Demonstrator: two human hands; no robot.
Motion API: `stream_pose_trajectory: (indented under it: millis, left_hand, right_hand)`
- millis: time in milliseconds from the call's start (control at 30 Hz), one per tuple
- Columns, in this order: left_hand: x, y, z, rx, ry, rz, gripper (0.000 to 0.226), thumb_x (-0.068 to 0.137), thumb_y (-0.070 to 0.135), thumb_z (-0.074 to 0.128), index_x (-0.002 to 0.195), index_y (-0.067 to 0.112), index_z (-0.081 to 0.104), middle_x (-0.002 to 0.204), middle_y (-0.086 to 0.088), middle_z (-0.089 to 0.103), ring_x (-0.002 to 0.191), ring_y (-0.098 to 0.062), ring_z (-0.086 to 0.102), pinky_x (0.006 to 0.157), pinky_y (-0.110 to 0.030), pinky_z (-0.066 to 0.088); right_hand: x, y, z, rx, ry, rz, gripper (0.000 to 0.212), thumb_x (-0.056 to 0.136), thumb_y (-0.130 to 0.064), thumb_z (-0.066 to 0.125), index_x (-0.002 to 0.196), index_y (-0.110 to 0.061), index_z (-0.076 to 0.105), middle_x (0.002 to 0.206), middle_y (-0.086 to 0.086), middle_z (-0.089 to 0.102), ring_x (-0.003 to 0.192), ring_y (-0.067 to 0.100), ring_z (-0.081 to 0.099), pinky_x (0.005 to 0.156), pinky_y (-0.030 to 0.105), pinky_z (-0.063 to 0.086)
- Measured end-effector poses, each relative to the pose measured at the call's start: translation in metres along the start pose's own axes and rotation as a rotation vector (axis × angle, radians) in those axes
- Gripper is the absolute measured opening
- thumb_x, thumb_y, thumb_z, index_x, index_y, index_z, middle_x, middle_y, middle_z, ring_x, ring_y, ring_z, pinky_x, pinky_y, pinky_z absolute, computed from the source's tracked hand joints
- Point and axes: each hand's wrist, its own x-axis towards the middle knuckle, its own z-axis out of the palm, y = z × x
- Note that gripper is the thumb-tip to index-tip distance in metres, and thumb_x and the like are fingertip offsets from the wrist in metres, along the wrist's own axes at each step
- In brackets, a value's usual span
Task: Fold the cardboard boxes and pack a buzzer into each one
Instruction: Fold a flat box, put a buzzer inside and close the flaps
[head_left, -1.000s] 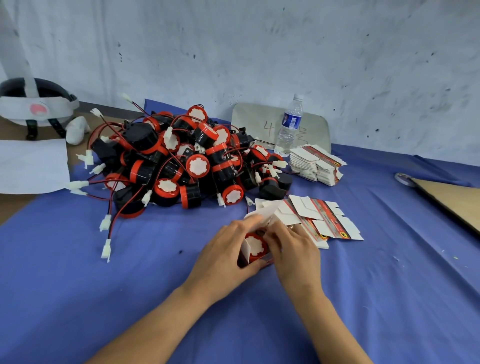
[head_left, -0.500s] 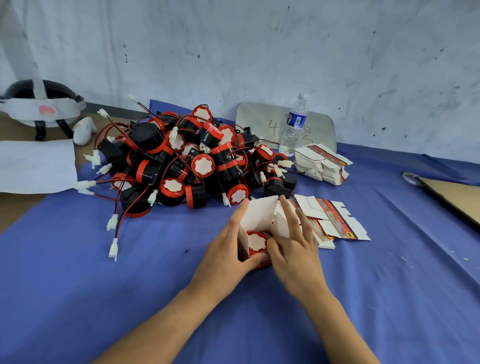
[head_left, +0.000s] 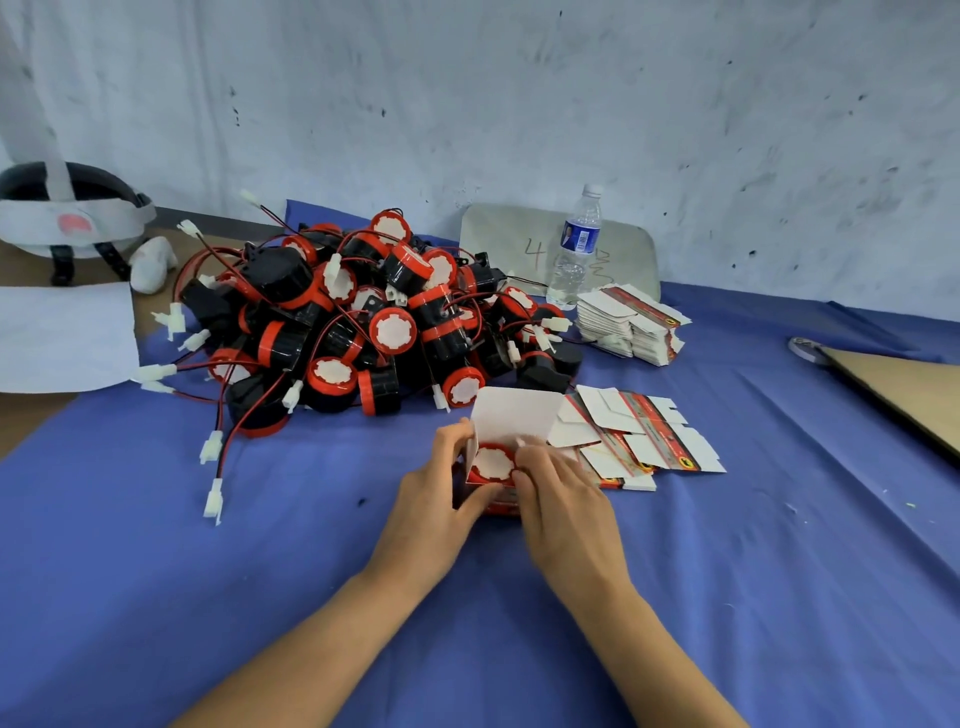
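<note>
Head view: the cardboard box (head_left: 514, 415) stood on the bench (head_left: 249, 582), its top flap raised and a buzzer (head_left: 491, 461) inside. The left hand (head_left: 436, 501) gripped its left wall with curled fingers, and the right hand (head_left: 563, 512) gripped its right edge, the buzzer lying between them.

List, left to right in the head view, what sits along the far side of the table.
headset → pile of buzzers → water bottle → stack of flat boxes → brown cardboard sheet

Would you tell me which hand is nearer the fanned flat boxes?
Right. The right hand sits just beside the flat boxes, on their left; the left hand is farther left, beyond the open box.
</note>
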Motion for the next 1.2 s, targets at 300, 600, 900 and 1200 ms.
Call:
stream_pose_trajectory:
  millis: [300,600,900,1200]
  left_hand:
    - [0.000,-0.002,-0.001,0.055,0.057,0.062,0.044,0.088,0.017,0.069,0.130,0.017,0.053,0.134,0.015,0.048,0.117,0.004,0.047,0.092,0.002,0.032]
    - [0.001,0.001,0.001,0.246,0.066,0.261,0.027,0.090,0.001,0.062,0.114,0.012,0.067,0.118,0.003,0.061,0.114,-0.012,0.053,0.095,-0.020,0.044]
    - [-0.002,0.007,0.010,0.270,-0.124,0.285,0.035,0.090,0.025,0.065,0.125,0.024,0.061,0.133,0.008,0.050,0.123,-0.007,0.044,0.100,-0.024,0.043]
    - [0.002,0.008,0.006,0.083,-0.234,0.265,0.040,0.083,0.029,0.074,0.120,0.022,0.066,0.126,0.010,0.055,0.113,-0.006,0.052,0.095,-0.018,0.044]
  right_hand:
    - [0.007,0.021,0.006,0.646,0.052,0.396,0.032,0.096,-0.008,0.055,0.107,-0.038,0.048,0.091,-0.019,0.072,0.092,0.000,0.062,0.073,0.013,0.045]
    - [0.012,0.019,0.012,0.539,0.101,0.249,0.070,0.085,0.016,0.051,0.124,-0.043,0.047,0.127,-0.022,0.036,0.121,-0.006,0.032,0.103,0.027,0.038]
    - [0.006,0.018,0.005,0.616,0.189,0.124,0.031,0.086,-0.016,0.063,0.110,-0.036,0.058,0.109,-0.011,0.061,0.105,0.002,0.055,0.088,0.013,0.041]
    - [0.003,0.012,0.000,0.590,0.123,0.126,0.018,0.085,-0.025,0.071,0.094,-0.040,0.067,0.095,-0.021,0.069,0.094,0.004,0.064,0.076,0.012,0.046]
